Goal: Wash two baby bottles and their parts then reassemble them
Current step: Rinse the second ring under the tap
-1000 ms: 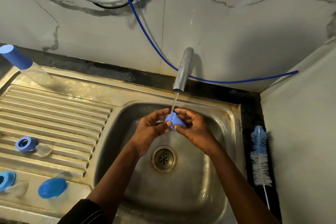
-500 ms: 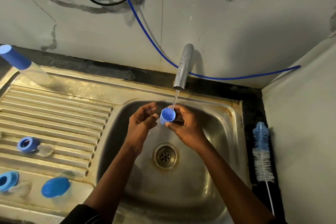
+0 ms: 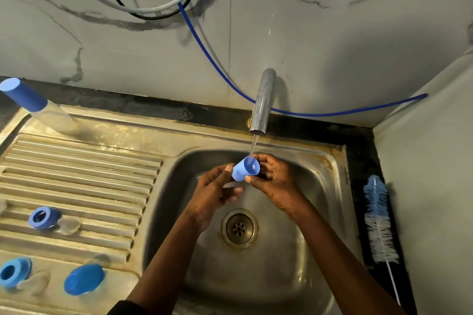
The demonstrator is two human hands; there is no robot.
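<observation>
The left hand (image 3: 215, 189) and right hand (image 3: 275, 181) pinch the blue cap (image 3: 242, 171); wet, that grip could drop it toward the six-o'clock drain (image 3: 239, 228).

Both hands over sink basin (image 3: 294, 263): right hand (image 3: 275, 181) and left hand (image 3: 213, 189) pinched blue cap (image 3: 244, 170), mouth up under tap (image 3: 262, 102) stream. Bottle brush (image 3: 378, 222) lay on counter at right.

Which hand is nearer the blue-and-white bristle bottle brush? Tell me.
Right. The right hand is left of the brush; the left hand is farther left, past the blue plastic cap.
</observation>
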